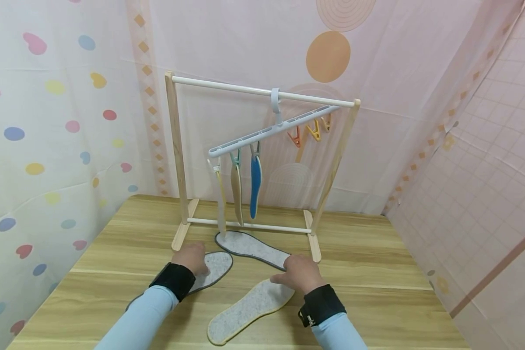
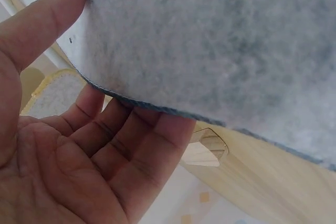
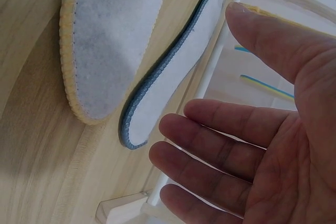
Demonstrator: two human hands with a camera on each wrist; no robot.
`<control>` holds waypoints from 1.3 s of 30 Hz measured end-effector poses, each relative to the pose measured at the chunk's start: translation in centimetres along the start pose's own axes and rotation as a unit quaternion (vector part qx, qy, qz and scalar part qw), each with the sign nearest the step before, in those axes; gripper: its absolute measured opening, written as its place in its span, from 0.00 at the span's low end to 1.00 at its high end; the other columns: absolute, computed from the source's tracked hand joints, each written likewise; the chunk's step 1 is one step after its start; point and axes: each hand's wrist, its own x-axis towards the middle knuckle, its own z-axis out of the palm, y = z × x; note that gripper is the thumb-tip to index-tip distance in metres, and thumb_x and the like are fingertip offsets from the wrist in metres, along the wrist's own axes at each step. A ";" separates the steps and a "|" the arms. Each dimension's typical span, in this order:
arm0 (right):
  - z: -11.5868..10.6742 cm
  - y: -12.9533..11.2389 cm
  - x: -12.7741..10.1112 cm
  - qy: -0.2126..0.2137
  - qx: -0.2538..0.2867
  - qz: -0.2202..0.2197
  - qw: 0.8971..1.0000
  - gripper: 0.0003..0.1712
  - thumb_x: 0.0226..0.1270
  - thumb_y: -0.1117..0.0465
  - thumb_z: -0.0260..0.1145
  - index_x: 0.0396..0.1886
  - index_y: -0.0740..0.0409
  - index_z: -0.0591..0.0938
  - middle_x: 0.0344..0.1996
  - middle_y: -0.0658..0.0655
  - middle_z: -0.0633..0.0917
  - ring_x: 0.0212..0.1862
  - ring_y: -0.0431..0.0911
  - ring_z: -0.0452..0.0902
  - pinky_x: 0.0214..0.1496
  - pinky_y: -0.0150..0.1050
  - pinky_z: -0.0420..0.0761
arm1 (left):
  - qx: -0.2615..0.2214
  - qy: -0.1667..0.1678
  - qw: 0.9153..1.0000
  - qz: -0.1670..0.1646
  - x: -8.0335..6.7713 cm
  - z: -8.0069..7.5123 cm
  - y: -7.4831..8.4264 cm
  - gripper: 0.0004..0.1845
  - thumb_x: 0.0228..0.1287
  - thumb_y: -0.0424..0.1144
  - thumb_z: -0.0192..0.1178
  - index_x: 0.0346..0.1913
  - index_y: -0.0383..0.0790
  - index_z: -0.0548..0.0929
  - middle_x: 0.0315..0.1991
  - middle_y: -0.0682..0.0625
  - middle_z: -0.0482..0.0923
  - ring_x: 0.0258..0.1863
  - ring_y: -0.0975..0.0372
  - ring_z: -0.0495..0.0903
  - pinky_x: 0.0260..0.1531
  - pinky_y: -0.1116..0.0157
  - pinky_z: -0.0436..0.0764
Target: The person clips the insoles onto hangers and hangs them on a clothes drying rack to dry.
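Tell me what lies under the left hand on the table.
Under the left hand lies a grey-edged felt insole; the wrist view shows thumb on top and fingers beneath its edge. The sleeve hides its heel end, and whatever is beneath it is covered.

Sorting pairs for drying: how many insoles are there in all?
6: three on the table, grey-edged under left hand, grey-edged by the rack, yellow-edged; three clipped, hanging. None seem hidden.

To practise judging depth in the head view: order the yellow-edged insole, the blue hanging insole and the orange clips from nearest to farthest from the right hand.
1. Yellow-edged insole: on the table, under the right hand at its fingers.
2. Blue hanging insole: clipped to the hanger, above and left of the hand.
3. Orange clips: hanger's raised right end, highest up.
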 end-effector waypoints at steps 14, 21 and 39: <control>0.0 0.1 0.0 -0.002 -0.003 -0.005 1.000 0.23 0.56 0.43 0.74 0.20 0.58 0.82 0.16 0.48 0.73 0.22 0.42 0.66 0.23 0.37 0.67 | 0.039 0.010 0.999 0.013 0.0 0.1 0.3 0.19 0.40 0.36 0.80 0.34 0.33 0.82 0.29 0.43 0.80 0.31 0.53 0.79 0.33 0.53 0.80; 0.0 0.2 0.0 -0.002 -0.002 -0.007 1.000 0.23 0.56 0.43 0.74 0.20 0.58 0.82 0.16 0.48 0.74 0.22 0.42 0.66 0.23 0.37 0.67 | 0.046 0.015 0.999 0.020 0.2 0.2 0.5 0.20 0.38 0.35 0.80 0.34 0.33 0.81 0.28 0.43 0.81 0.29 0.53 0.79 0.32 0.53 0.79; -0.2 0.2 0.2 -0.014 -0.012 0.006 1.000 0.25 0.57 0.42 0.74 0.32 0.63 0.87 0.26 0.54 0.84 0.28 0.45 0.75 0.30 0.42 0.76 | 0.081 0.004 0.996 0.032 0.1 -0.5 1.6 0.17 0.37 0.30 0.79 0.32 0.34 0.82 0.29 0.42 0.81 0.28 0.52 0.78 0.28 0.55 0.79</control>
